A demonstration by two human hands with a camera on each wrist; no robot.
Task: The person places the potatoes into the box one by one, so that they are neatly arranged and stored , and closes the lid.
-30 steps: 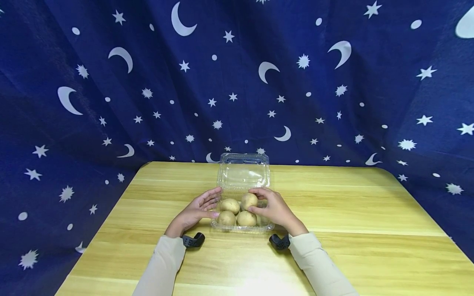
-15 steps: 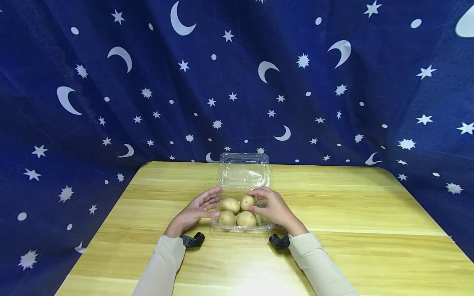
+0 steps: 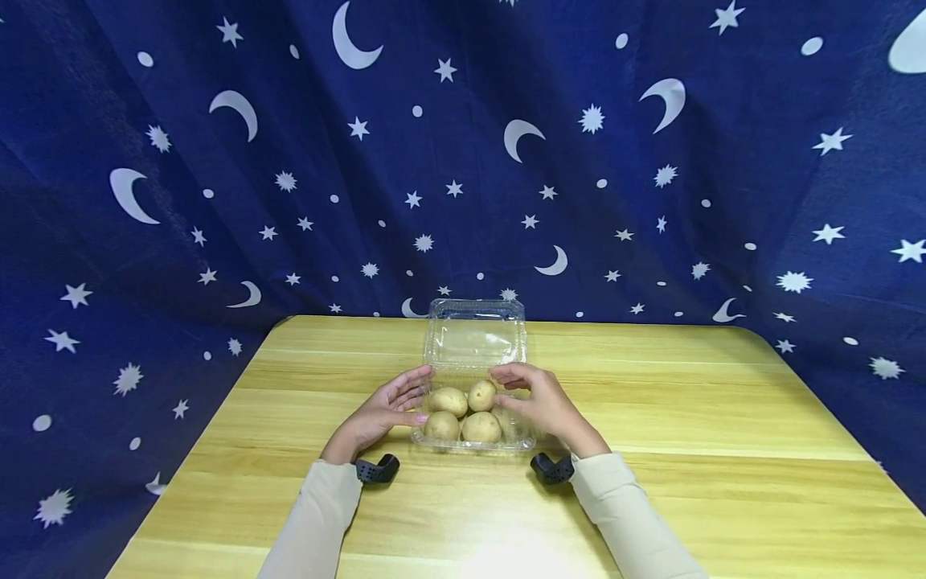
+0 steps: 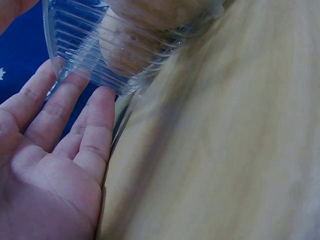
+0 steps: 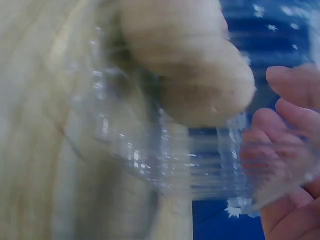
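The fingers (image 4: 95,125) of the left hand (image 3: 381,411) are straight and slightly spread, their tips resting against the ribbed left wall of the clear plastic box (image 3: 443,441); the palm faces the box and nothing is held. The right hand (image 3: 544,404) hangs over the right side of the box with its fingers (image 3: 509,372) loosely extended and apart, holding nothing; from the head view they seem just clear of the potatoes, though whether a fingertip brushes the box's wall is hard to tell.

The box sits on the wooden desk (image 3: 723,450) between the two hands, its hinged lid (image 3: 474,334) standing open at the back. Four potatoes lie inside: two at the back, one on the left (image 3: 450,400) and one on the right (image 3: 481,395), and two at the front (image 3: 442,425) (image 3: 481,427). The back right potato is nearest the right fingers, just to their left. In the right wrist view a potato (image 5: 200,75) bulges against the blurred clear wall.
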